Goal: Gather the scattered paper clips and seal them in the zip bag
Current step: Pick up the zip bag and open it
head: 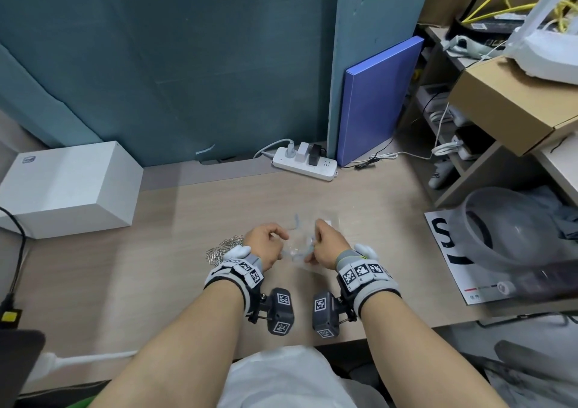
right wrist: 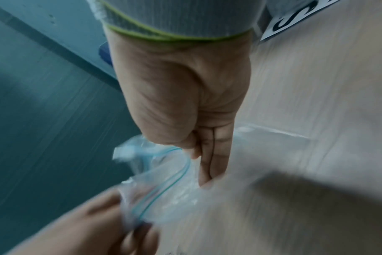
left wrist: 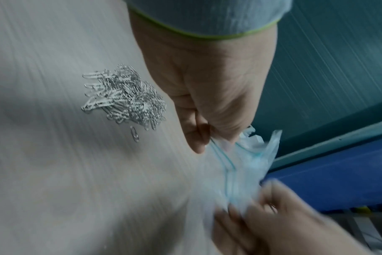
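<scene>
On the pale wood-grain tabletop (head: 175, 207), the silvery metal paper clips (left wrist: 123, 98) lie heaped in one pile just left of the left hand (head: 266, 245), with one clip slightly apart at its near edge, so the gathering looks largely done. None appears to be in the bag yet. The left hand's grip pinches one side of the mouth of the clear plastic zip bag with a blue seal strip (right wrist: 164, 186), held just above the tabletop between both hands. The right hand (head: 327, 246) pinches the opposite side. By my reading, opening the mouth is under way; loading the clips and pressing the seal remain.
</scene>
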Available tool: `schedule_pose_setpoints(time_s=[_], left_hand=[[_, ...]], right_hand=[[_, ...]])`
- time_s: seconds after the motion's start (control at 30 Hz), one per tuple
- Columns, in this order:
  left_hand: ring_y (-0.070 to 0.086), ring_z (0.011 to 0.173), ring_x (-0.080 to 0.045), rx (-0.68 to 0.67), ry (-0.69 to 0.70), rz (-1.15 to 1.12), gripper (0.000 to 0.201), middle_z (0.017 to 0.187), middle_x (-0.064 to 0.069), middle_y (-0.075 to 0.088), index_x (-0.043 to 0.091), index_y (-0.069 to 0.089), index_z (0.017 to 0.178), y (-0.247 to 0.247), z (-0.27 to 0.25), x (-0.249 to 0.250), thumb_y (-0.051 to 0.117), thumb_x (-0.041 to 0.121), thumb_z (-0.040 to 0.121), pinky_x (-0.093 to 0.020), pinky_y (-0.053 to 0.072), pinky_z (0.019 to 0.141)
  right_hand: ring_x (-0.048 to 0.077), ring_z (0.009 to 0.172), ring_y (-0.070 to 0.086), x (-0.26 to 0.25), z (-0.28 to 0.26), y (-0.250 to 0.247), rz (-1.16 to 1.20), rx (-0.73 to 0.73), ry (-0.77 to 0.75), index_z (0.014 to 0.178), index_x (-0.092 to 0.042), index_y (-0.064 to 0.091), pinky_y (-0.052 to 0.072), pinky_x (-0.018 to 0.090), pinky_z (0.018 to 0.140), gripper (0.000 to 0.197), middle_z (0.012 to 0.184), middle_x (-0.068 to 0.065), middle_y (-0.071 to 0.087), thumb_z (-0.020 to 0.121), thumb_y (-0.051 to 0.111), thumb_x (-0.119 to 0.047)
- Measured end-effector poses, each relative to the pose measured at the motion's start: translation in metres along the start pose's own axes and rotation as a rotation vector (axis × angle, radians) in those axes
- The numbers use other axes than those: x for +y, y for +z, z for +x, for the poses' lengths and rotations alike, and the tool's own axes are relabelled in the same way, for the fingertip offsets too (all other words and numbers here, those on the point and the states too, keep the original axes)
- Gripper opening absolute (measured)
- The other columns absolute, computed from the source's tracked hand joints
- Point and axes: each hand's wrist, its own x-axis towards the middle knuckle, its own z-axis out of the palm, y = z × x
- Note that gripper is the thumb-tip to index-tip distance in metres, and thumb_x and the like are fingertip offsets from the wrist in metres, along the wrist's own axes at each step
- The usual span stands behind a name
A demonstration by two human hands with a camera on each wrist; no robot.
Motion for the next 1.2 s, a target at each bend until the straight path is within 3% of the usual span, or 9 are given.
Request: schedule_pose_setpoints(time_s=[0.17,0.27,0.33,0.57,0.7,0.8,1.0,1.13,1.2], left_hand=[[0.059,0.061,-0.009,-0.073,0.068,0.204,0.05,0.102,0.0,0.075,0.038,0.073,0.121,-0.009,0.007,-0.011,0.057,0.007,0.085,-0.01,0.04,0.049],[0.065,0.089,-0.014,-0.111,0.074,0.297,0.062,0.132,0.001,0.066,0.043,0.062,0.135,0.0,0.008,-0.005,0.052,0.011,0.084,-0.013,0.044,0.072],[0.067,0.104,-0.018,-0.097,0.043,0.321,0.055,0.132,0.002,0.068,0.039,0.063,0.134,0.003,0.01,-0.002,0.057,0.019,0.083,-0.017,0.042,0.08],[0.067,0.079,-0.02,-0.1,-0.028,0.436,0.066,0.098,-0.001,0.073,0.025,0.061,0.131,0.01,0.018,0.001,0.077,0.033,0.068,-0.025,0.047,0.062],[0.066,0.086,-0.023,-0.135,0.007,0.514,0.072,0.107,0.002,0.062,0.033,0.056,0.133,0.008,0.018,0.006,0.086,0.028,0.068,-0.03,0.055,0.072],[0.062,0.084,-0.024,-0.13,-0.014,0.635,0.081,0.12,-0.001,0.044,0.043,0.042,0.145,0.007,0.022,0.011,0.082,0.029,0.075,-0.03,0.053,0.072],[0.067,0.106,-0.024,-0.195,-0.008,0.625,0.049,0.12,-0.001,0.069,0.021,0.06,0.134,-0.003,0.026,0.019,0.062,0.004,0.088,-0.028,0.054,0.09],[0.069,0.101,-0.021,-0.08,-0.009,0.502,0.048,0.115,0.001,0.073,0.024,0.068,0.129,0.006,0.019,0.008,0.064,0.019,0.082,-0.026,0.053,0.083],[0.07,0.092,-0.02,-0.012,-0.023,0.439,0.032,0.107,0.001,0.075,0.023,0.077,0.11,0.009,0.019,0.006,0.069,0.031,0.08,-0.025,0.052,0.079]], right_hand=[[0.027,0.067,0.075,0.006,0.001,-0.006,0.023,0.004,-0.029,0.093,-0.03,0.033,0.064,0.046,0.074,0.026,0.082,0.014,0.07,0.089,0.04,-0.006],[0.029,0.065,0.061,0.001,0.001,0.001,0.003,-0.008,-0.148,0.095,-0.035,0.035,0.057,0.051,0.072,0.032,0.084,0.016,0.063,0.086,0.036,-0.004],[0.025,0.065,0.049,-0.002,0.001,0.004,-0.002,-0.036,-0.208,0.095,-0.035,0.041,0.05,0.048,0.066,0.039,0.081,0.01,0.055,0.079,0.033,0.0],[0.022,0.064,0.053,-0.012,0.0,0.004,-0.108,-0.052,-0.222,0.082,-0.036,0.064,0.046,0.033,0.063,0.054,0.095,0.009,0.054,0.08,0.034,0.009],[0.024,0.068,0.06,-0.02,-0.004,0.0,-0.187,0.126,-0.038,0.061,-0.023,0.064,0.043,0.028,0.059,0.024,0.073,-0.003,0.062,0.082,0.052,-0.022],[0.023,0.062,0.059,-0.021,0.0,-0.002,-0.317,0.277,0.048,0.064,-0.016,0.063,0.04,0.026,0.054,0.032,0.069,-0.001,0.063,0.075,0.065,-0.046],[0.03,0.082,0.061,-0.004,0.008,0.0,-0.406,0.076,-0.115,0.075,-0.026,0.059,0.052,0.034,0.075,0.032,0.108,0.0,0.045,0.081,0.058,0.005],[0.024,0.122,0.061,-0.005,0.01,-0.001,-0.484,-0.126,-0.156,0.13,-0.034,0.068,0.046,0.03,0.104,0.053,0.139,-0.003,0.056,0.091,0.057,0.0],[0.021,0.124,0.063,-0.009,0.012,0.003,-0.415,-0.042,-0.107,0.126,-0.03,0.072,0.048,0.029,0.105,0.043,0.136,-0.005,0.066,0.089,0.057,-0.013]])
